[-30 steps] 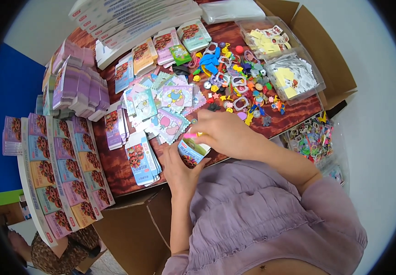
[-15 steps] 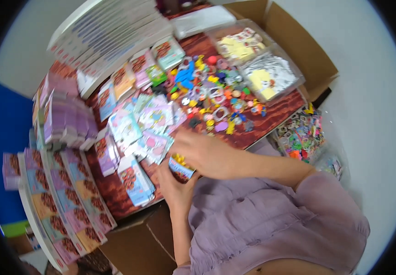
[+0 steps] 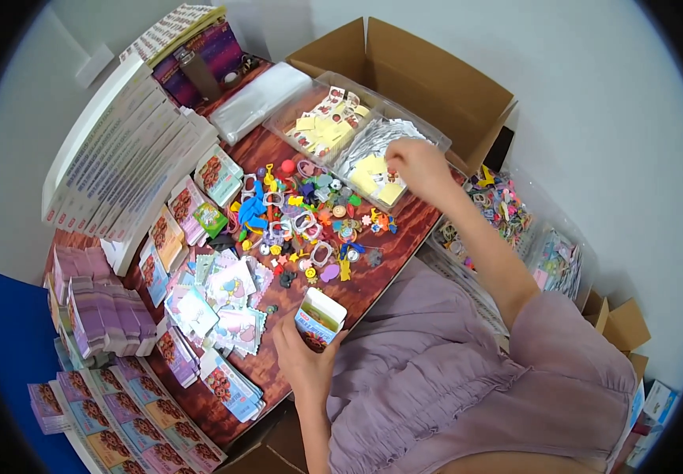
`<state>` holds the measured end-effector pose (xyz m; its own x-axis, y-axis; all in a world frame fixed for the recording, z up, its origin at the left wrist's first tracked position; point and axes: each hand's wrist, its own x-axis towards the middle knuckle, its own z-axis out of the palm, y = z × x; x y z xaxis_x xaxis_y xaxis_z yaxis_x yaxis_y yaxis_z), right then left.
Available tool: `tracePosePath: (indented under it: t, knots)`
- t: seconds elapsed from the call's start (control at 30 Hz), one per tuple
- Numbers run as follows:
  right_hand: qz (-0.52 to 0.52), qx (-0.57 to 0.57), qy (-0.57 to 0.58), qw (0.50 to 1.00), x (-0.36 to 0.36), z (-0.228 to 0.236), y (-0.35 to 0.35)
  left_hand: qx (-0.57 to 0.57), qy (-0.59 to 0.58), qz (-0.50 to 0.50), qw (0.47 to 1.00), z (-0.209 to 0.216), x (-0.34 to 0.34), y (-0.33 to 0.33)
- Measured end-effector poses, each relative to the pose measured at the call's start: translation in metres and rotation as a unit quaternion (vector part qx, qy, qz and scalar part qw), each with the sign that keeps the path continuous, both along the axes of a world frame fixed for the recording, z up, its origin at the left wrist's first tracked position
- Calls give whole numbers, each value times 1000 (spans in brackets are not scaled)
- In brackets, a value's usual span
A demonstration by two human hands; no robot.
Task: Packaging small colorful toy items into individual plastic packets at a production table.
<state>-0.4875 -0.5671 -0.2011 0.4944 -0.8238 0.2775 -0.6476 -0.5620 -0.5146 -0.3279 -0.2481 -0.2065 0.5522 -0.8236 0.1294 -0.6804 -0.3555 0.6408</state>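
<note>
Bright, soft, even light; edges bow toward a black rim.

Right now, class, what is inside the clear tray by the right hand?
The clear tray holds heaped white pieces, with yellow pieces at its near end. The right hand hides part of it, and whatever lies beneath the top layer cannot be seen.

A dusty-mauve top [image 3: 428, 363] is being worn at five o'clock, its soft fabric being drawn into fine creases by a ruffled, gathered seam [image 3: 468, 401]. At four o'clock, a loose, short right sleeve [image 3: 574, 340] in matching mauve is being shown.
</note>
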Motion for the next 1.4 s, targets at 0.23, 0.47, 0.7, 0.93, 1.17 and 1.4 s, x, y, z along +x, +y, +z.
tracePosePath:
  t: [0.23,0.47,0.7,0.93,1.17,1.4]
  knots:
    - [-76,-54,133,987,-27,1,-48,3,20,1,1000,2,-3,-4]
    - [-71,-34,108,991,0,-16,-46,19,23,-2,1000,1,-3,-1]
    - [-23,75,-29,997,-23,-13,-61,17,33,15,999,0,-1,4]
    - [121,79,56,988,-40,7,-65,14,44,36,998,-8,0,11]
    - [192,107,131,967,-41,8,-67,-2,44,33,998,-5,-1,11]
    - [111,8,140,984,-41,-10,-65,16,48,46,998,-2,-5,14]
